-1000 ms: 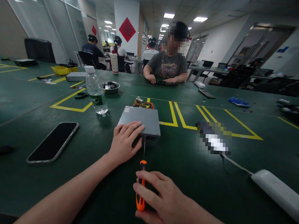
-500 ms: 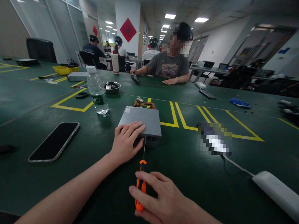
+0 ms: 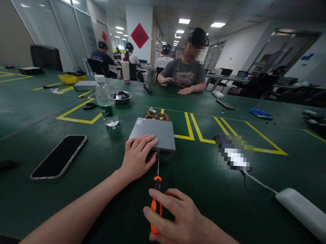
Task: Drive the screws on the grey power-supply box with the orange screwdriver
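A flat grey computer power supply point(image 3: 158, 132) lies on the green table, with a bundle of coloured wires point(image 3: 158, 116) behind it. My left hand point(image 3: 137, 157) grips its near left corner, fingers on the top and thumb at the front face. In my right hand point(image 3: 181, 219) is an orange and black screwdriver point(image 3: 157, 180), held between thumb and fingers. Its shaft points away from me to the front face of the power supply. The tip is at the lower edge of that face; whether it sits in a screw is too small to tell.
A water bottle point(image 3: 107, 106) stands left behind the power supply, near a metal bowl point(image 3: 122, 98) of small parts. One phone point(image 3: 60, 156) lies to my left. On the right are a blurred-out device point(image 3: 234, 153) and a white power strip point(image 3: 303, 209). Across the table sits a person point(image 3: 186, 74).
The screwdriver handle has turned and shifted slightly right in my right hand. My left hand stays on the power supply. The person opposite has let go of a black object and drawn a hand back.
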A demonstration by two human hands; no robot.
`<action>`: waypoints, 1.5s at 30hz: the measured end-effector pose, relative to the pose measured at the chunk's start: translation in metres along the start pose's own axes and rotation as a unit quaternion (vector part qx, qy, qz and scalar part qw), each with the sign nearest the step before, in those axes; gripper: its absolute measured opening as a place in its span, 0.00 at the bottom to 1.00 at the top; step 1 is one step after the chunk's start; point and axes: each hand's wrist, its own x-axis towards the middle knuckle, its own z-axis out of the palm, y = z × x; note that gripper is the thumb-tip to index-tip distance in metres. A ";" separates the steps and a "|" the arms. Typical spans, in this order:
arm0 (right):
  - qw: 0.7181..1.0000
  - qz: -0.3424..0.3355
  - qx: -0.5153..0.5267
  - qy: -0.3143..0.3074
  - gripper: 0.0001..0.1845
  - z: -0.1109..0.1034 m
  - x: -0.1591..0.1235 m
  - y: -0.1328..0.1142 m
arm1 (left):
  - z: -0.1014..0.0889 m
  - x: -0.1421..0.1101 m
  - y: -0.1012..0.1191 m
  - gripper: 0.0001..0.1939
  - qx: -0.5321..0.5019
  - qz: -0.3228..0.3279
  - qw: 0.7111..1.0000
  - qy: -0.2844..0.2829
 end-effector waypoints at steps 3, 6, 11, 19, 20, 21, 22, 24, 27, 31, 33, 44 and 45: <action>1.000 -0.003 0.012 0.021 0.18 0.002 -0.003 0.001 | 0.000 0.000 0.000 0.18 0.002 0.002 1.000 -0.002; 1.000 -0.001 0.018 0.016 0.16 0.006 -0.005 0.001 | 0.000 0.000 0.000 0.18 0.004 0.002 1.000 -0.003; 1.000 0.006 0.013 -0.014 0.13 0.009 -0.003 -0.002 | 0.000 0.000 0.000 0.17 0.003 0.002 1.000 0.000; 1.000 -0.006 0.007 0.007 0.14 0.007 -0.004 0.000 | -0.001 0.001 0.000 0.18 -0.002 0.004 1.000 0.004; 1.000 -0.003 0.006 0.008 0.14 0.007 -0.004 0.001 | -0.001 0.001 0.000 0.18 -0.003 0.004 1.000 0.002; 1.000 -0.002 0.007 0.007 0.14 0.007 -0.004 0.001 | -0.001 0.000 0.000 0.18 -0.004 0.003 1.000 0.001; 1.000 -0.001 0.008 0.005 0.14 0.008 -0.003 0.000 | -0.001 0.000 0.000 0.18 -0.004 0.002 1.000 0.000; 1.000 -0.001 0.011 0.001 0.14 0.009 -0.004 0.000 | 0.000 0.000 0.000 0.18 -0.005 0.000 1.000 -0.002; 1.000 0.001 0.009 -0.007 0.14 0.010 -0.006 0.000 | 0.000 0.000 0.000 0.18 -0.005 0.001 1.000 -0.005; 1.000 0.004 0.010 -0.013 0.14 0.010 -0.007 0.000 | -0.001 0.000 0.000 0.18 -0.008 -0.002 1.000 -0.007; 1.000 0.006 0.018 -0.018 0.14 0.009 -0.007 0.000 | -0.001 0.000 0.001 0.18 -0.008 -0.001 1.000 -0.007; 0.999 0.025 0.035 -0.022 0.18 0.008 -0.007 0.002 | -0.001 0.000 0.001 0.18 0.000 -0.005 1.000 -0.006; 0.999 0.023 0.043 -0.023 0.18 0.007 -0.007 0.003 | -0.001 0.000 0.001 0.18 0.001 -0.004 1.000 -0.004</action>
